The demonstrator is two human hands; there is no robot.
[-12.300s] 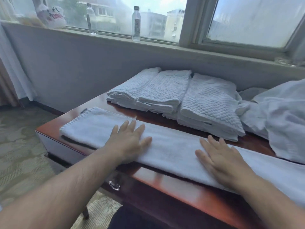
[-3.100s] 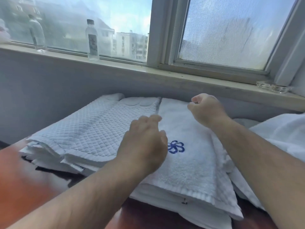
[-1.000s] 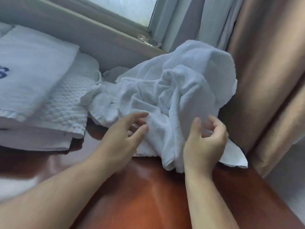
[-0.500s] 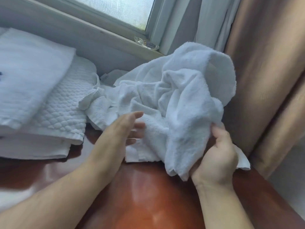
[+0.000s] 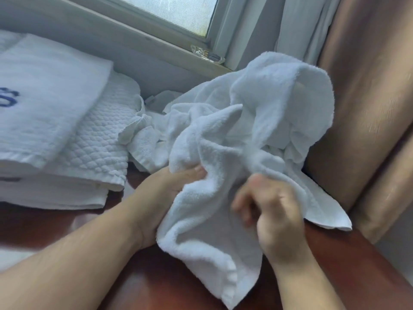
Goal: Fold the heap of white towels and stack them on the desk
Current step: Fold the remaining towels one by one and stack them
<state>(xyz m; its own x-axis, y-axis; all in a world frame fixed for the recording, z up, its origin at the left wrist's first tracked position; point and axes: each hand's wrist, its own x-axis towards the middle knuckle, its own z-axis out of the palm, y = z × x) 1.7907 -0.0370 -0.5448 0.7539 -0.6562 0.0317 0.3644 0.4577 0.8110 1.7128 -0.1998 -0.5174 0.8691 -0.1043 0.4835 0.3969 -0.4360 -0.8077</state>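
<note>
My R grip (image 5: pixel 274 220) was curled tight on a fold of the white towel (image 5: pixel 207 231), blurred. L grip (image 5: pixel 161 198) pinched it, thumb on top, fingers hidden under cloth. Towel hung just above the worktop (image 5: pixel 145 287), running back into the heap (image 5: pixel 279 104). Folded stack (image 5: pixel 49 97) lay far left, curtain (image 5: pixel 368 97) at the right.

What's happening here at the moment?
A person is working on a crumpled white towel at the near edge of the heap on the desk. The left hand grips it from underneath, and the right hand, blurred, pinches a fold of it. It is not yet folded. A stack of folded towels already lies to the left.
</note>
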